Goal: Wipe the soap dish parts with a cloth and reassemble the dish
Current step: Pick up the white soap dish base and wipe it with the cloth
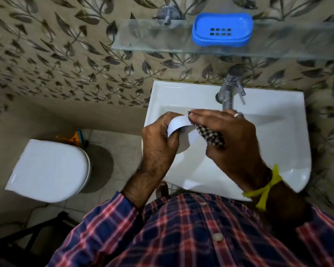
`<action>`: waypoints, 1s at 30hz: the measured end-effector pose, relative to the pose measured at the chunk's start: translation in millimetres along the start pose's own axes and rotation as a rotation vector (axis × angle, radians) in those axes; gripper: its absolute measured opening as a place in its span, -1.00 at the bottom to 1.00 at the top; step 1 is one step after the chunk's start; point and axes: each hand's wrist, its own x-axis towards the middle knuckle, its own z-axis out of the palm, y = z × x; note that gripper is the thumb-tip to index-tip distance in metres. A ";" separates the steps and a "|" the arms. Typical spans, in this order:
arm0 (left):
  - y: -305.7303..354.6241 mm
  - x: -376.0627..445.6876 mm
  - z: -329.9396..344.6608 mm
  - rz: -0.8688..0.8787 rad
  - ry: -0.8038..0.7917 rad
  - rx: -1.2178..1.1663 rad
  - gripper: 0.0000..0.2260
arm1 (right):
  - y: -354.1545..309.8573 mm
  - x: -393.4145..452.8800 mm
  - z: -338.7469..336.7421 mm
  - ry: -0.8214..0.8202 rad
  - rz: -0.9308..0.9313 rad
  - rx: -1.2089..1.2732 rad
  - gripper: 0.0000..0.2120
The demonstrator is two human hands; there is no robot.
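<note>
White dish part (pixel 176 124) is gripped by the left hand (pixel 158 143) above the sink's (pixel 289 132) front edge, while checked cloth (pixel 210 134) is pressed rightward by the right hand's (pixel 231 135) flat fingers.

There is one view only, from the camera on my head, looking forward and steeply down over my chest. My hands sit close beneath it, near the middle of the wide-angle picture, above the sink (pixel 278 143). The glass shelf (pixel 154 41) on the wall runs along the top edge, farther off, and the toilet (pixel 46 168) lies low on the left.
</note>
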 end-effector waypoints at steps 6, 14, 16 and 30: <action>-14.7 7.9 -0.2 0.015 0.042 -0.120 -0.86 | 1.8 -2.8 -0.1 0.028 -0.081 0.071 -0.50; -13.6 13.4 5.4 -0.114 0.038 -0.335 -0.80 | 8.0 0.9 -3.0 0.073 -0.081 0.108 -0.54; -8.8 12.0 10.0 -0.132 0.034 -0.349 -0.77 | 12.1 2.4 -3.9 0.144 -0.035 0.145 -0.61; 13.7 21.5 27.6 -0.324 0.158 -0.637 -0.82 | 4.5 5.1 5.4 0.310 0.045 0.118 -0.62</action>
